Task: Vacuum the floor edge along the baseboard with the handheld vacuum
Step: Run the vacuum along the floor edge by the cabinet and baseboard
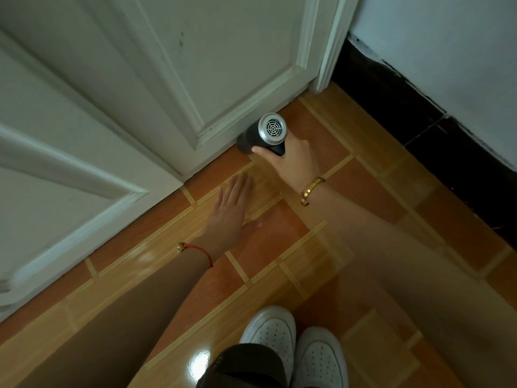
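Handheld vacuum [265, 134]: black body, silver vented rear cap; sitting low at the foot of the white door [145, 88], nose pointing into the door's bottom edge.
Right hand [292, 161]: gripping the vacuum's handle just out from the door.
Left hand [232, 212]: stretching flat, fingers straight, holding nothing, near the door's foot over the tiled floor [363, 191].
Black baseboard [419, 116]: running rightward from the door.

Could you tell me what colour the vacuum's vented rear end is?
Silver, on the black vacuum; head view.
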